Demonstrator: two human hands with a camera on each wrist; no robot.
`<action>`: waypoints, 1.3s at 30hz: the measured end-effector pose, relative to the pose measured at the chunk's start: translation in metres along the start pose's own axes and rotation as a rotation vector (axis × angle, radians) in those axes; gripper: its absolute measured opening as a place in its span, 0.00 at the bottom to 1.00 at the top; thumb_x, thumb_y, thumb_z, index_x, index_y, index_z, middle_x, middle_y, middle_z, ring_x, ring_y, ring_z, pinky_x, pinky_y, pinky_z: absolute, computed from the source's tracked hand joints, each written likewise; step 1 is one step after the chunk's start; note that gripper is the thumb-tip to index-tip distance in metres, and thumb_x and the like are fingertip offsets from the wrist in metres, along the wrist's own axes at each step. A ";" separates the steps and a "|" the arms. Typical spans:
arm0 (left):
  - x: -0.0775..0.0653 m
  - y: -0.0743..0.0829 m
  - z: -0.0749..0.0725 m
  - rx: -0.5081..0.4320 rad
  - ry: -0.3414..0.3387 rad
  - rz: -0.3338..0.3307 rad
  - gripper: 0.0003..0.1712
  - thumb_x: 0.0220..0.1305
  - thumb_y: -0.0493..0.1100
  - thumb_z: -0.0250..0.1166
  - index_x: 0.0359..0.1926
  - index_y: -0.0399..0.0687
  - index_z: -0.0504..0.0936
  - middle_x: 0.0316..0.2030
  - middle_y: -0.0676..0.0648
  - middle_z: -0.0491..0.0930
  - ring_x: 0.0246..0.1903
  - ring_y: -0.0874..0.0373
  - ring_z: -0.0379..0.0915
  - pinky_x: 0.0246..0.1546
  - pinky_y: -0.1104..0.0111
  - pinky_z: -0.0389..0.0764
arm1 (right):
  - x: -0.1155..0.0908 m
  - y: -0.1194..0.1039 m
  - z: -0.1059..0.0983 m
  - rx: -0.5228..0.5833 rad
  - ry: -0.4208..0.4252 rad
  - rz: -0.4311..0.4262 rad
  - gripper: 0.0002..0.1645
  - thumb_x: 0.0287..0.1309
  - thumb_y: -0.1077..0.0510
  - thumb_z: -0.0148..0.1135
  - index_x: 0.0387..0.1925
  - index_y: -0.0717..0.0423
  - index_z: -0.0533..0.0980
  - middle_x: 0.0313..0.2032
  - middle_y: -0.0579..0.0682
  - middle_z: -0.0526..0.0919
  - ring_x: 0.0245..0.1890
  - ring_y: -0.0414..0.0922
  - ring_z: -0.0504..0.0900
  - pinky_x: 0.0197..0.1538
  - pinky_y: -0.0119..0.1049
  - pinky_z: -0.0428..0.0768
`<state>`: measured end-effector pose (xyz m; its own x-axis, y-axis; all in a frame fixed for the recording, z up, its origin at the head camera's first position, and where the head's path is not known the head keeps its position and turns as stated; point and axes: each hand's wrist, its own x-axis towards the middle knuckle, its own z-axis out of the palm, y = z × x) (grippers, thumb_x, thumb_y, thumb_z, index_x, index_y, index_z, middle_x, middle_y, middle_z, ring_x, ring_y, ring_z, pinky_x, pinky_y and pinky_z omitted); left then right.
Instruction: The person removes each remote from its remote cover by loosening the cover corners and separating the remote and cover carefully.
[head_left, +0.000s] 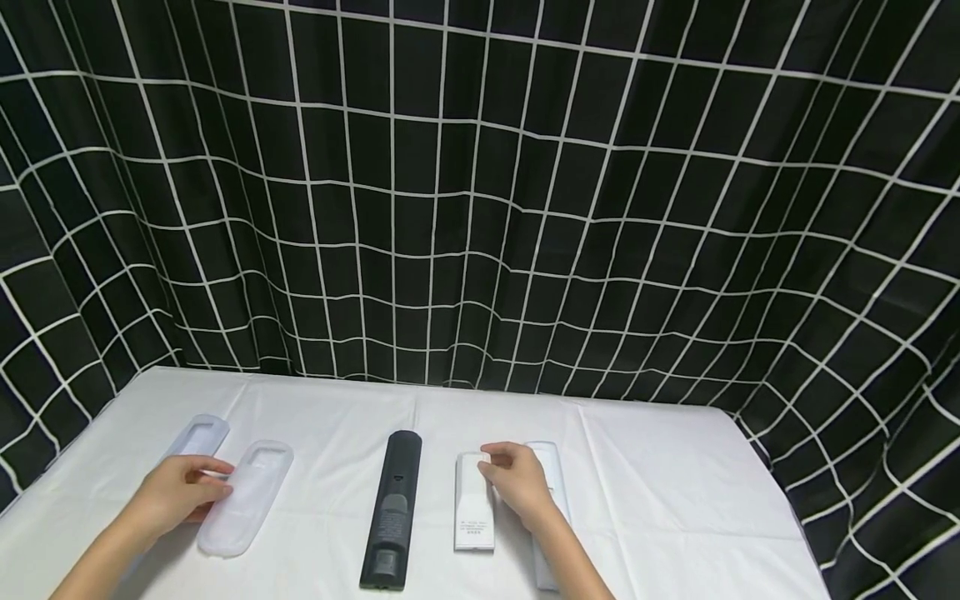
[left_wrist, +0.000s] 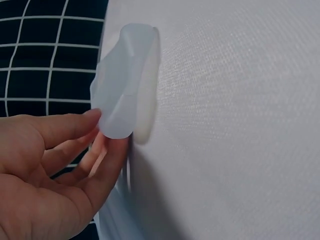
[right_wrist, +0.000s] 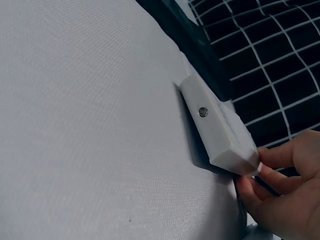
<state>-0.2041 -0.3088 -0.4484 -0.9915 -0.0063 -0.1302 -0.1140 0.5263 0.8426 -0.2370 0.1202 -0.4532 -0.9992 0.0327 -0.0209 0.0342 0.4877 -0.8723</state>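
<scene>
My left hand point(head_left: 180, 492) pinches the near edge of a translucent white silicone remote cover point(head_left: 251, 504), thumb and fingers on its left side in the head view. The left wrist view has the cover point(left_wrist: 122, 82) standing out from the fingertips over the white cloth. With thumb and fingertips, my right hand point(head_left: 523, 482) grips the far right corner of a short white remote control point(head_left: 473, 500). Small print shows on its upturned face. In the right wrist view the remote point(right_wrist: 210, 120) is tilted, its end between the fingers of the right hand point(right_wrist: 287, 185).
A black remote control point(head_left: 393, 508) lies face down between the hands. A second pale cover point(head_left: 202, 432) is partly hidden behind the left hand. Under the right forearm lies a longer pale remote point(head_left: 547, 454). The white-clothed table point(head_left: 675, 483) ends at a black checked curtain point(head_left: 480, 208).
</scene>
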 end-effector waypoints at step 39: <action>-0.025 0.008 -0.004 -0.129 0.014 0.047 0.23 0.72 0.29 0.64 0.60 0.12 0.73 0.40 0.41 0.88 0.36 0.68 0.83 0.44 0.66 0.90 | -0.018 -0.007 -0.028 0.023 0.080 -0.051 0.23 0.67 0.62 0.63 0.60 0.69 0.79 0.57 0.66 0.84 0.51 0.55 0.85 0.53 0.49 0.86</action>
<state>-0.1808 -0.3076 -0.4360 -0.9966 0.0032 -0.0828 -0.0741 0.4129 0.9077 -0.2185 0.1408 -0.4328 -0.9950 0.0786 0.0620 -0.0178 0.4703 -0.8824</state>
